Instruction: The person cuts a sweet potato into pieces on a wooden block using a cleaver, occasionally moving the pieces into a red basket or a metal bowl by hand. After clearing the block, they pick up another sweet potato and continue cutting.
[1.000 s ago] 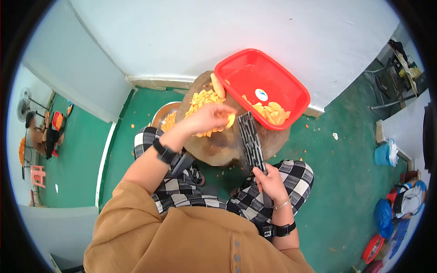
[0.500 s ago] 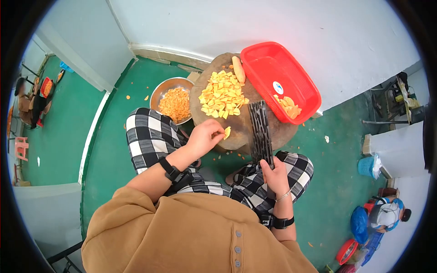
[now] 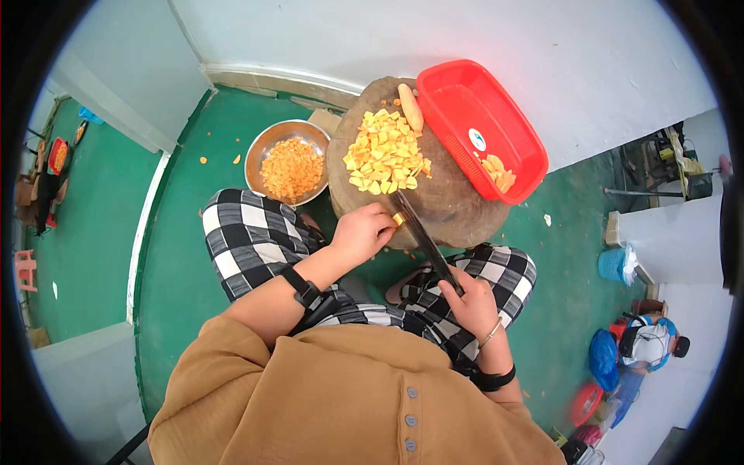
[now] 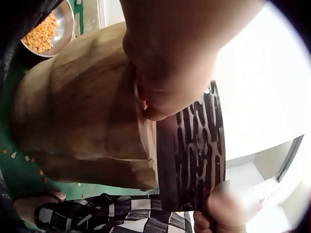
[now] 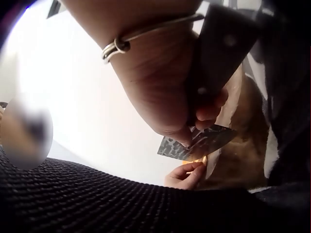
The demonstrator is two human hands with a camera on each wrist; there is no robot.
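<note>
A seated person's left hand (image 3: 360,235) pinches a small yellow-orange piece of vegetable (image 3: 398,219) between curled fingers and thumb, at the near edge of a round, brown wooden chopping block (image 3: 465,215). The right hand (image 3: 473,304) is wrapped around the handle of a broad, dark metal cleaver (image 3: 422,235) with a dimpled blade, which stands edge-down just beside those left fingers.

The chief risk, in my judgement, is a cut fingertip: the piece is short, leaving little room between fingers and blade. A damp piece could also slip or roll, or drop off the rim.

On the block lie a loose heap of yellow-orange chopped pieces (image 3: 385,155) and a whole, tapered orange root (image 3: 411,108). A red plastic basket (image 3: 457,101) holding slices leans over its far right side. A round steel bowl (image 3: 310,133) of orange bits sits left, on a green floor (image 3: 178,256) dotted with scraps, near white walls (image 3: 372,31).
</note>
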